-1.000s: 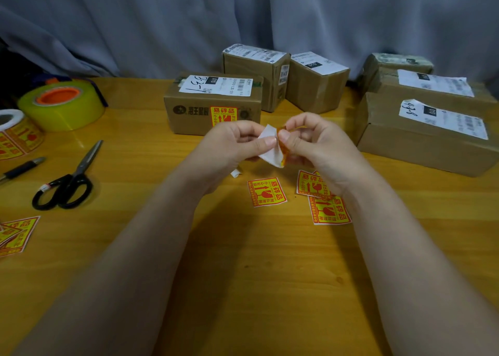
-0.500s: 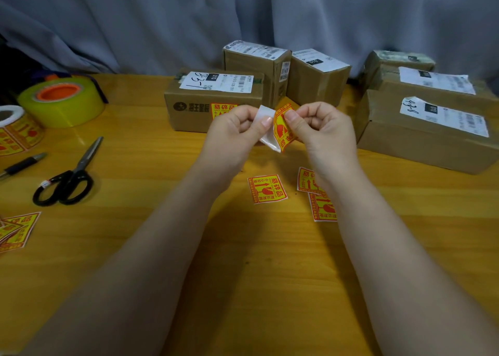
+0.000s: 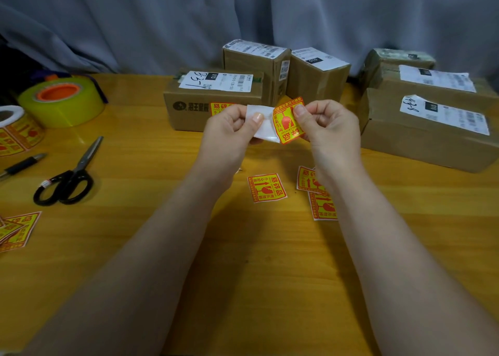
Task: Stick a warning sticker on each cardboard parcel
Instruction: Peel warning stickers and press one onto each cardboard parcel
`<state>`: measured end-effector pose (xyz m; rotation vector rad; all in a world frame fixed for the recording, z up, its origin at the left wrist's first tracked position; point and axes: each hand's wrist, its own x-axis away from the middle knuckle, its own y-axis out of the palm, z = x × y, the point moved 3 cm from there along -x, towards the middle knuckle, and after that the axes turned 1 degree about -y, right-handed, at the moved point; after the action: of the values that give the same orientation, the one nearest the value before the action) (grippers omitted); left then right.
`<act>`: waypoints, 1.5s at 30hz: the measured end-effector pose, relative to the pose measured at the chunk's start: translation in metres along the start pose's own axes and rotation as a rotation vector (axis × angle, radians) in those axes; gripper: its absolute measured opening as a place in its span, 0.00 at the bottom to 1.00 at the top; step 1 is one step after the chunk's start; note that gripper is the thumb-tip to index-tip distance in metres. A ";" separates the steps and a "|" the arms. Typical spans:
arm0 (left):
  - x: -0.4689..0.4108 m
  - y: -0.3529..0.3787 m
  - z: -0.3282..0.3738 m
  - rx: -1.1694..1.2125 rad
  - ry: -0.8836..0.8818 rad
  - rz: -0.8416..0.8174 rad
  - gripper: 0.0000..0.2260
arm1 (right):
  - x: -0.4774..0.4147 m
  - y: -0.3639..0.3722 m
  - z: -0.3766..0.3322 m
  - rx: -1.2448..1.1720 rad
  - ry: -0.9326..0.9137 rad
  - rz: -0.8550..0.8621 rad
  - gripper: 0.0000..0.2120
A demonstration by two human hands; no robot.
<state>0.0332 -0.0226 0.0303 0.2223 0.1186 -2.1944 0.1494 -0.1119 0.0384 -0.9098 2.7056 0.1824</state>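
My right hand [image 3: 330, 129] pinches a yellow and red warning sticker [image 3: 288, 121] that is half peeled from its white backing paper [image 3: 266, 125], which my left hand [image 3: 229, 131] pinches. Both hands hover above the table in front of a cardboard parcel [image 3: 189, 94] whose front face bears a warning sticker, partly hidden by my left hand. Two smaller parcels [image 3: 253, 64] [image 3: 316, 77] stand behind it. Three more parcels [image 3: 421, 139] [image 3: 432, 86] [image 3: 397, 56] lie at the right. Three loose stickers [image 3: 266, 188] [image 3: 306, 179] [image 3: 322, 207] lie on the table below my hands.
Black scissors [image 3: 68, 176] and a pen [image 3: 20, 165] lie at the left. A yellow tape roll [image 3: 63, 100] and a roll of warning stickers [image 3: 16, 130] stand at the far left. More cut stickers [image 3: 16, 230] lie by the left edge. A grey curtain hangs behind.
The sticker has been peeled further from its backing: my hands have pulled apart and risen slightly, and the printed face now shows toward me.
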 end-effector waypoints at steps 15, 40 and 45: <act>-0.011 -0.030 -0.002 -0.189 -0.041 0.076 0.05 | -0.013 -0.025 0.001 0.068 -0.017 0.058 0.07; 0.006 -0.001 0.007 -0.307 -0.051 -0.190 0.05 | 0.004 0.004 -0.004 0.101 -0.061 -0.238 0.17; 0.008 0.001 0.005 -0.303 -0.067 -0.179 0.04 | 0.005 0.006 -0.004 0.041 -0.025 -0.246 0.19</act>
<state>0.0292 -0.0300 0.0336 -0.0344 0.4445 -2.3224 0.1412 -0.1111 0.0413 -1.2073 2.5361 0.0858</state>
